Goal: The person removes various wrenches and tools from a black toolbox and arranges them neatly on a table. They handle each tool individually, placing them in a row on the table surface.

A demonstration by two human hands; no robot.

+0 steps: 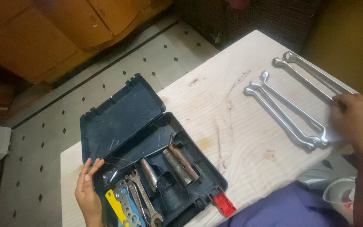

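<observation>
Open toolbox (118, 122) holds spanners (141, 197), steadied by left hand (87, 189).

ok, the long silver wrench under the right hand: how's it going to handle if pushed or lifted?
The wrench looks like solid metal, so probably stiff and heavy for its slimness. It lies flat on the wooden table, so likely slides rather than rolls. Its polished finish may be slippery under the right hand.

The right hand (358, 122) hides the near ends of the far pair of wrenches (307, 75) and runs off the right edge, while the left hand (88, 189) and the flat spanners (137, 201) in the tool case (118, 122) are cut by the bottom edge.
</observation>
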